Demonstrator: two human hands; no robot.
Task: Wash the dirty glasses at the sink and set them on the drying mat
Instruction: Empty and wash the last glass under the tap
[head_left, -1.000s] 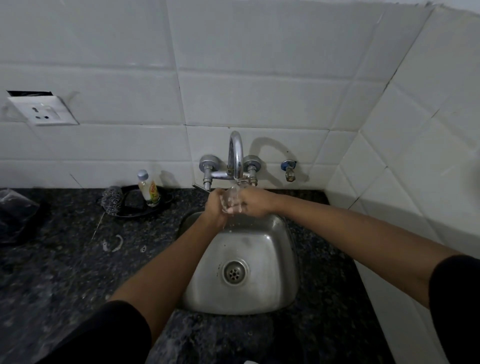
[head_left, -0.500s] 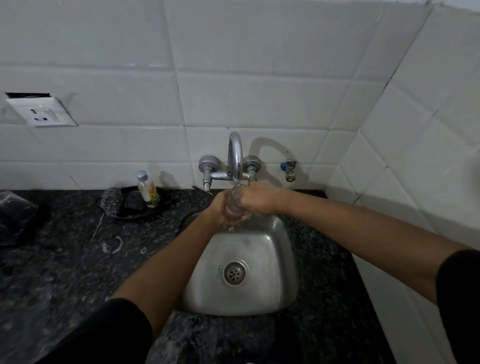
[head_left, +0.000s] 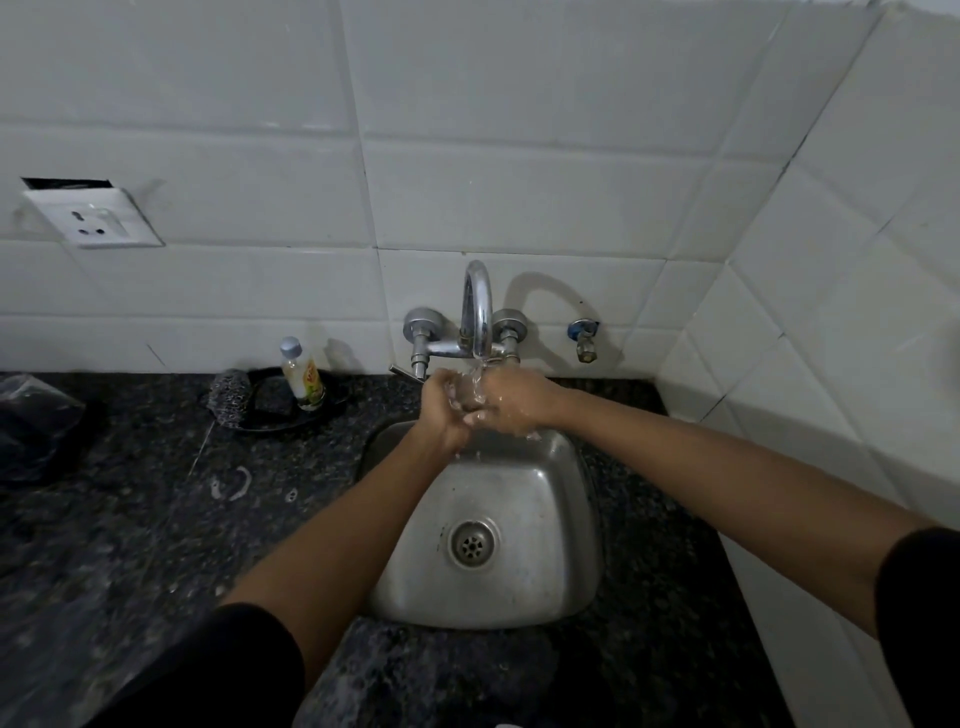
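Both hands (head_left: 485, 405) round glass (head_left: 470, 393) under tap (head_left: 479, 312)

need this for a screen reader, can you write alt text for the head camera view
Two hands, left hand and right hand, hold a clear glass under the running tap above a small steel sink. A small bottle stands on the dark stone counter to the left.
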